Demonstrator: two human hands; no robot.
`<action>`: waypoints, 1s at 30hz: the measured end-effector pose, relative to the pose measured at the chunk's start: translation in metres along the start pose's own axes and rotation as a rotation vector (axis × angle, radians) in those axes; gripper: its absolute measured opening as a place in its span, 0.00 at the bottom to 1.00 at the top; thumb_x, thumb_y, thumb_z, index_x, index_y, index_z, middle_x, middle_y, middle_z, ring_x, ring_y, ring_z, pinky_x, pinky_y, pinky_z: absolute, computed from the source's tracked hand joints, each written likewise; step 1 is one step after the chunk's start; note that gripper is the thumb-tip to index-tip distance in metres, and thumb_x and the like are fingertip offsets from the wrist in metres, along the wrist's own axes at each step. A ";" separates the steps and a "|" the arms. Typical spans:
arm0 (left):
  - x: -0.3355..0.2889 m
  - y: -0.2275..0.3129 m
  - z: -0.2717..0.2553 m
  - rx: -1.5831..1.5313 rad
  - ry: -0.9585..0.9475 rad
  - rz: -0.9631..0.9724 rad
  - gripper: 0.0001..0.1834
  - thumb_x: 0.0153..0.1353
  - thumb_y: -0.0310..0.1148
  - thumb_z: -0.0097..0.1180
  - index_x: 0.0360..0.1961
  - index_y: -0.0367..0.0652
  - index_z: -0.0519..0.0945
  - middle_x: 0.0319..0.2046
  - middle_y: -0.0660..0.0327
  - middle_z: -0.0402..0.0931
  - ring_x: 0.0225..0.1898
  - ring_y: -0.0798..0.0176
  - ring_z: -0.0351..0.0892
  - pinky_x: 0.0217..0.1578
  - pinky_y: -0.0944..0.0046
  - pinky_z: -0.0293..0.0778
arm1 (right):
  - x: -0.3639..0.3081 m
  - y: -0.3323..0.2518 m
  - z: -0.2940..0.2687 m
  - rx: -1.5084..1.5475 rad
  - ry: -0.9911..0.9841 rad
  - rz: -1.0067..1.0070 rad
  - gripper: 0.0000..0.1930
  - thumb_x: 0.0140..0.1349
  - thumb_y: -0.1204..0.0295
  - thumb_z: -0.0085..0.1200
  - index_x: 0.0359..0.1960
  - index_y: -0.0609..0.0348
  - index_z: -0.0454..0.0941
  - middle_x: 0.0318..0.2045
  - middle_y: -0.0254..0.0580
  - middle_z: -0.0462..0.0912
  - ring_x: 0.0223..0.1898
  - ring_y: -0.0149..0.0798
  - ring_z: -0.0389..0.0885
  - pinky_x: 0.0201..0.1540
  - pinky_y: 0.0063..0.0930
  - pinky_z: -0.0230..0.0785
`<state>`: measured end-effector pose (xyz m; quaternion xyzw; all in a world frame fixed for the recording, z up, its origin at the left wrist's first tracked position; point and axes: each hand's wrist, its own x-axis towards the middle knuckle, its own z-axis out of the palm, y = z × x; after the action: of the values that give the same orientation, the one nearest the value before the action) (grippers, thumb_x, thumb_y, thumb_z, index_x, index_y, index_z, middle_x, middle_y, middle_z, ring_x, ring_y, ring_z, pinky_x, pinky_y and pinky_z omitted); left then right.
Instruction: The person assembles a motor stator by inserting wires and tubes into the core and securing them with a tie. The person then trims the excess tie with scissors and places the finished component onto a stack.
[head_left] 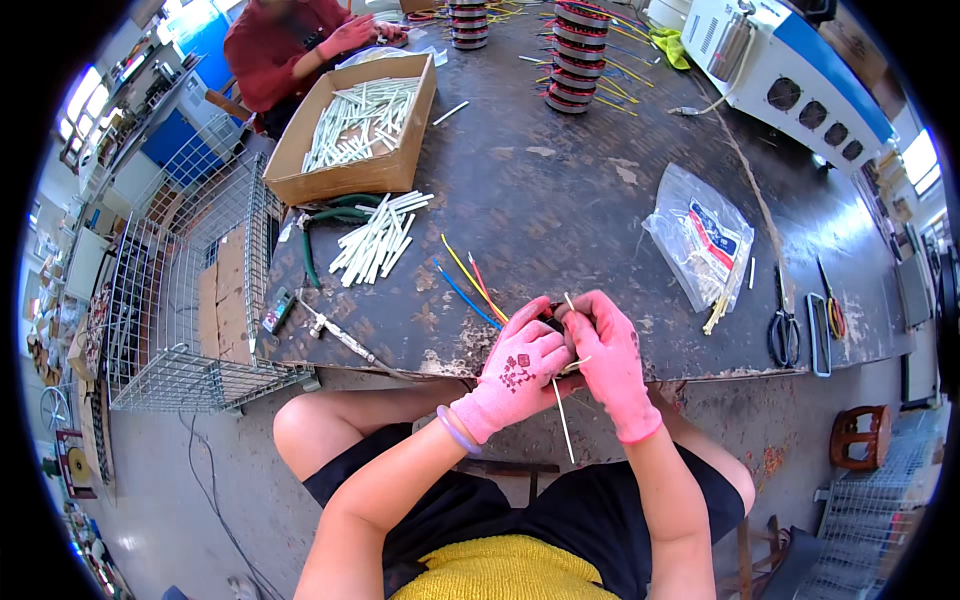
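Observation:
Both hands, in pink gloves, meet at the table's near edge around a small dark motor stator, mostly hidden by the fingers. My left hand (517, 372) is closed around its left side. Blue, yellow and red lead wires (468, 293) run from it up and left over the table. My right hand (608, 350) is closed on the other side, thumb and fingertips bent in against the part. A thin white cord (564, 420) hangs below the hands, and short white ends poke out near the right fingers. Whether those fingers also pinch the cord is hidden.
A cardboard box (400, 165) of white sleeves stands at the back left, with a loose sleeve pile (380, 238) before it. Stator stacks (577, 60) stand behind. At right lie a plastic bag (700, 235) and scissors (783, 335). A co-worker (280, 50) sits far left.

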<state>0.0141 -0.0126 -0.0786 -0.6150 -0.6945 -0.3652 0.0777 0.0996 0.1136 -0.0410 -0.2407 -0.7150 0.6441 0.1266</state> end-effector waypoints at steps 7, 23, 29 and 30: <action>-0.004 0.002 -0.005 0.082 -0.034 -0.022 0.18 0.46 0.44 0.73 0.35 0.48 0.82 0.31 0.64 0.78 0.43 0.58 0.79 0.69 0.42 0.61 | -0.012 -0.047 -0.049 0.068 0.102 -0.045 0.17 0.73 0.64 0.53 0.59 0.57 0.75 0.43 0.35 0.83 0.32 0.22 0.77 0.35 0.16 0.68; 0.010 -0.009 -0.067 0.119 -0.327 0.055 0.21 0.43 0.39 0.73 0.43 0.56 0.85 0.47 0.66 0.80 0.62 0.56 0.72 0.73 0.40 0.50 | -0.021 0.064 -0.344 -1.116 0.674 0.396 0.33 0.53 0.48 0.66 0.52 0.64 0.76 0.49 0.58 0.84 0.52 0.55 0.82 0.56 0.46 0.73; -0.021 -0.017 -0.088 0.229 -0.049 -0.311 0.29 0.47 0.31 0.73 0.53 0.45 0.78 0.60 0.53 0.70 0.62 0.46 0.69 0.66 0.47 0.61 | -0.014 0.056 -0.357 -1.159 0.519 0.474 0.31 0.45 0.55 0.67 0.46 0.68 0.80 0.47 0.60 0.84 0.51 0.54 0.84 0.55 0.41 0.75; -0.033 -0.021 -0.085 0.205 0.019 -0.370 0.30 0.48 0.30 0.72 0.54 0.43 0.77 0.59 0.52 0.70 0.61 0.46 0.70 0.63 0.49 0.65 | -0.012 0.046 -0.354 -1.164 0.487 0.507 0.30 0.45 0.56 0.66 0.45 0.68 0.80 0.46 0.61 0.85 0.51 0.54 0.84 0.55 0.41 0.76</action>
<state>-0.0265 -0.0899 -0.0440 -0.4625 -0.8283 -0.3065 0.0781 0.2923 0.4140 -0.0361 -0.5678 -0.8178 0.0918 -0.0210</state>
